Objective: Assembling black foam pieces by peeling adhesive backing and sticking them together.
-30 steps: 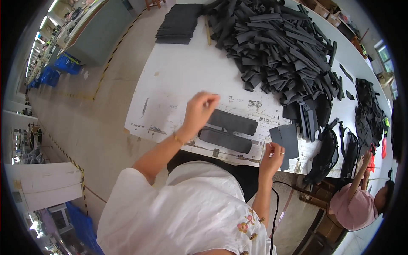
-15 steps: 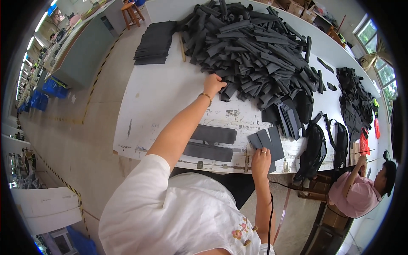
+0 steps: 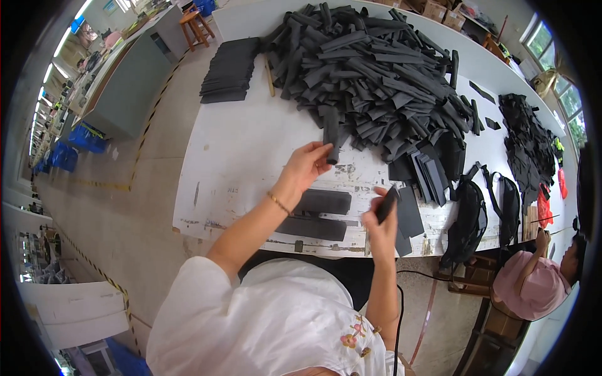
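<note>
- Two bare hands work over the white surface (image 3: 251, 150).
- Left hand (image 3: 305, 166): grip clamped on a dark grey rolled foam strip (image 3: 331, 135), at the near edge of the big heap of dark foam strips (image 3: 376, 75).
- Right hand (image 3: 380, 227): grip pinched on a flat dark grey foam piece (image 3: 387, 203), raised above the surface.
- Two flat dark rectangular pads (image 3: 320, 213) lie between the hands.

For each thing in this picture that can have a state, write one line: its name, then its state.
Left hand: closed on a dark strip.
Dark strip: held upright at the heap's edge.
Right hand: gripping a flat dark piece.
Flat dark piece: tilted, lifted off the table.
Heap of strips: loose, jumbled.
Stack of sheets: neatly piled.
Two flat pads: lying flat on the white table.
</note>
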Available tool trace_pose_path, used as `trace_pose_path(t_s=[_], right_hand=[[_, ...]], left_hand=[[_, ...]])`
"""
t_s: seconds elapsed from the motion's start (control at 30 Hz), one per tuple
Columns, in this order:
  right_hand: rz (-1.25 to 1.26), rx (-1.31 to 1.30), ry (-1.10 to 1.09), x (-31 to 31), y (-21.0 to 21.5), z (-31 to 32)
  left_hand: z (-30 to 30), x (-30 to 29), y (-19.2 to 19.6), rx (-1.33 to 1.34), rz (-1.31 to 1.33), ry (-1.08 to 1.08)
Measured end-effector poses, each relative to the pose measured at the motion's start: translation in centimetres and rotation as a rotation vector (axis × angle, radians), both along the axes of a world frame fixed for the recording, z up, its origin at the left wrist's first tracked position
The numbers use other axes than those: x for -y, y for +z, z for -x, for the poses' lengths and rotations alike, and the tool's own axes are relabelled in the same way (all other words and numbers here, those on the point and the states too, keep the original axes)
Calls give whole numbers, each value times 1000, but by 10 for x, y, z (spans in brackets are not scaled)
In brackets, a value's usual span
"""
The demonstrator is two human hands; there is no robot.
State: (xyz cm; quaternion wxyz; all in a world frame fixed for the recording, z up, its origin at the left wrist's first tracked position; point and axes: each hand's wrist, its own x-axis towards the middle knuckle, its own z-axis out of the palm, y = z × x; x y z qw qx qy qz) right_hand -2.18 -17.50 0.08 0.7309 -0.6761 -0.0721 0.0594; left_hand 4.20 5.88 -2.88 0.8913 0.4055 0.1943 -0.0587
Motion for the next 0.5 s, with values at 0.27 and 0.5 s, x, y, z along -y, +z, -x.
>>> trace_pose_path(t_s=[0.27,0.5], right_hand=[[-222,-211,-87,-57,28,-6],[-104,-37,-216,-56,24,-6]], left_hand=[[47,41,35,131,130,44],[53,47,41,284,235,-34]])
